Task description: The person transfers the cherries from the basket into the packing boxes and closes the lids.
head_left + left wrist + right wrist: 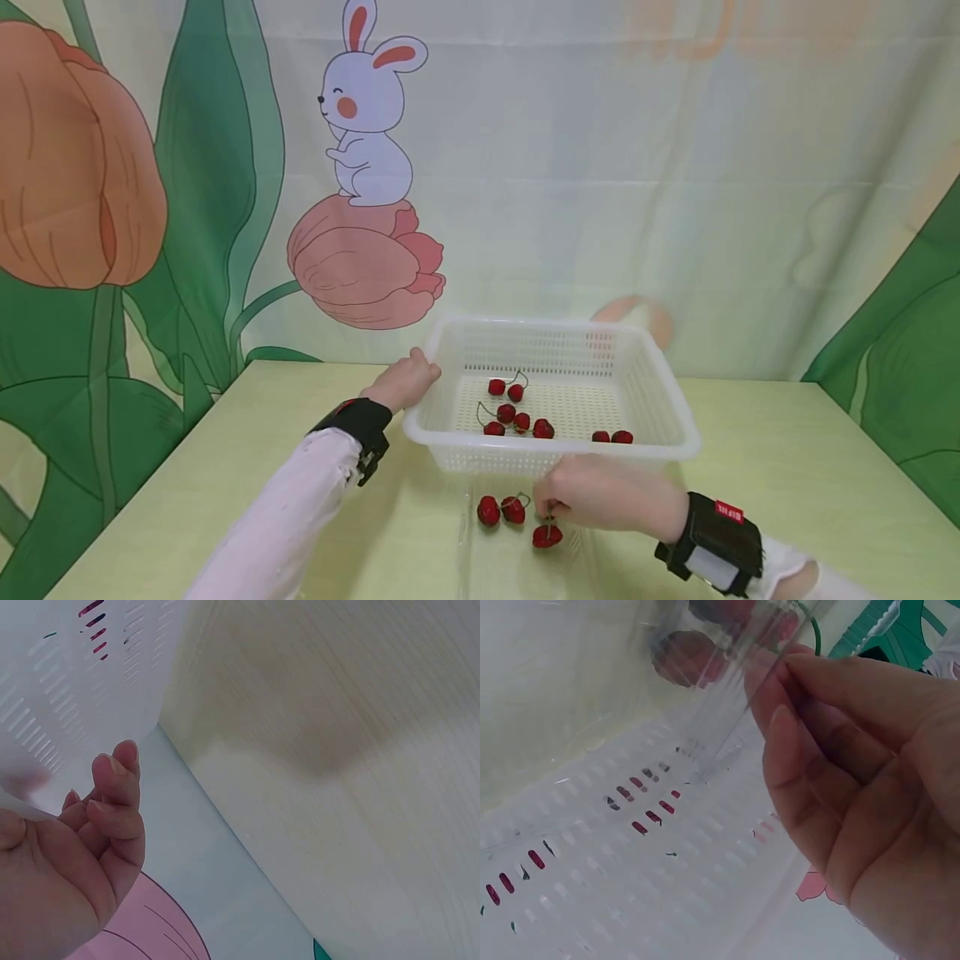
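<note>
At the left rim of the white plastic basket (480,445), my left hand (405,382) grips the edge; in the left wrist view its fingers (120,795) curl beside the slotted wall. My right hand (600,496) pinches the stem of a dark red cherry (547,536) just in front of the basket. That cherry hangs over a clear plastic box (525,575), where two more cherries (501,510) lie to its left. Through the box's transparent side, the right wrist view shows cherries (686,658) near the fingertips (780,724).
Inside the basket lie several cherries (506,413), some with green stems, and two others (612,437) near its front right. Pale yellow tabletop (787,467) spreads under everything. Behind it hangs a printed cloth (570,167) with a rabbit and tulips.
</note>
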Demonstrator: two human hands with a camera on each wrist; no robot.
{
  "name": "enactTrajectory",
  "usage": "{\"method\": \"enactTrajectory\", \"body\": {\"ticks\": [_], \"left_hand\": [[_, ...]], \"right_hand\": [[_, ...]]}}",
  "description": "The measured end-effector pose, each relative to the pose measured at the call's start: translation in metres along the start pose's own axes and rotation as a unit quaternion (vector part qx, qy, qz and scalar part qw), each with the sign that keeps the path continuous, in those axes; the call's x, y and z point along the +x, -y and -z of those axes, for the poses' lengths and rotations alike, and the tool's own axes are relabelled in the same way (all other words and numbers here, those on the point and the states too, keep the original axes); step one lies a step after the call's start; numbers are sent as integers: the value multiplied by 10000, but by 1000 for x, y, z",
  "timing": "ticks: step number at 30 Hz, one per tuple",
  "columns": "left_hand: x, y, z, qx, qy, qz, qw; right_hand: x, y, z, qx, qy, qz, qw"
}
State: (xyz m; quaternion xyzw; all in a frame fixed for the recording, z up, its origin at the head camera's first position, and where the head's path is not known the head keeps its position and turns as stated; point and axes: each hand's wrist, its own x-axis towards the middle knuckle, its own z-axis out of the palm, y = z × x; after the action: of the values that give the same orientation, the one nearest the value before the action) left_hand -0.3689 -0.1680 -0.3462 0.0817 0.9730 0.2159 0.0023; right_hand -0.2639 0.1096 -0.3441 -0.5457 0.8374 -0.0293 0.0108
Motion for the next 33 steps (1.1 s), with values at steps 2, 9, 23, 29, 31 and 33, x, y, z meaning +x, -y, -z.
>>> {"method": "enactTrajectory", "body": {"ticks": [2, 9, 23, 29, 31, 33], "left_hand": [[0, 0, 0, 36, -14, -22, 10000], [0, 1, 0, 30, 23, 54, 10000], [0, 0, 0, 36, 61, -21, 10000], [1, 0, -1, 49, 79, -71, 9999], [2, 1, -1, 37, 82, -61, 9999], [2, 2, -1, -65, 90, 0, 9999]], "right_hand": [[1, 1, -2, -1, -14, 2, 10000], [2, 2, -3, -47, -45, 6, 10000], [0, 3, 0, 107, 5, -108, 9999], [-4, 1, 3, 41, -239, 58, 9997], [-5, 0, 5, -27, -342, 133, 9993], [-7, 0, 8, -25, -405, 154, 9991]]}}
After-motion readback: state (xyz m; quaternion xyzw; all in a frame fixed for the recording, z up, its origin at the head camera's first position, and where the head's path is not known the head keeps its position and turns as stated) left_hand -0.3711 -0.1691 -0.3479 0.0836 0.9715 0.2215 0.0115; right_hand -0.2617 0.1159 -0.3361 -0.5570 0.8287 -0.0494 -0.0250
